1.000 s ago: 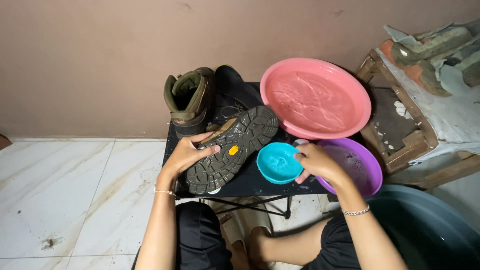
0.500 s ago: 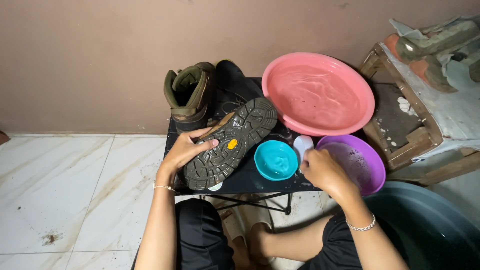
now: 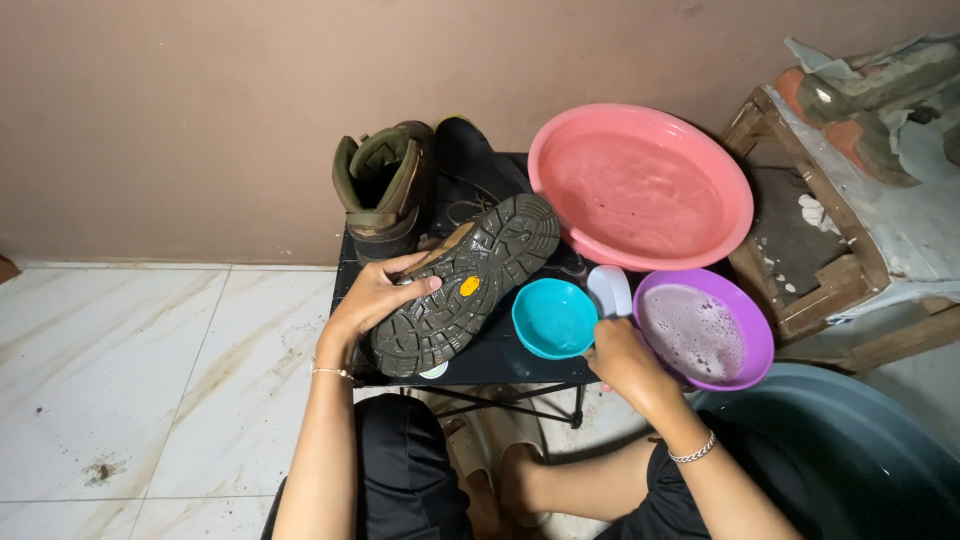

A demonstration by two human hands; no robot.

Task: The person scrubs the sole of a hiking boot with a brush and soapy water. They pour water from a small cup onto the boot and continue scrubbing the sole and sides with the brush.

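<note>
My left hand (image 3: 375, 295) grips a brown boot (image 3: 462, 285) turned sole up, its dark lugged tread facing me, resting on a small black table (image 3: 500, 355). My right hand (image 3: 620, 360) is closed around a white object (image 3: 610, 290) that sticks up between a small turquoise bowl (image 3: 553, 318) and a purple bowl of soapy water (image 3: 703, 328). What the white object is stays unclear. A second olive-brown boot (image 3: 385, 185) stands upright at the table's back left.
A large pink basin (image 3: 640, 185) with water sits at the table's back right. A worn wooden stand (image 3: 850, 230) holding shoes (image 3: 870, 90) is on the right. A dark tub (image 3: 850, 460) sits at lower right. White tiled floor (image 3: 130, 380) lies left.
My right hand moved from the turquoise bowl's rim toward the purple bowl and now holds a white object upright. The boot stays sole up in my left hand.
</note>
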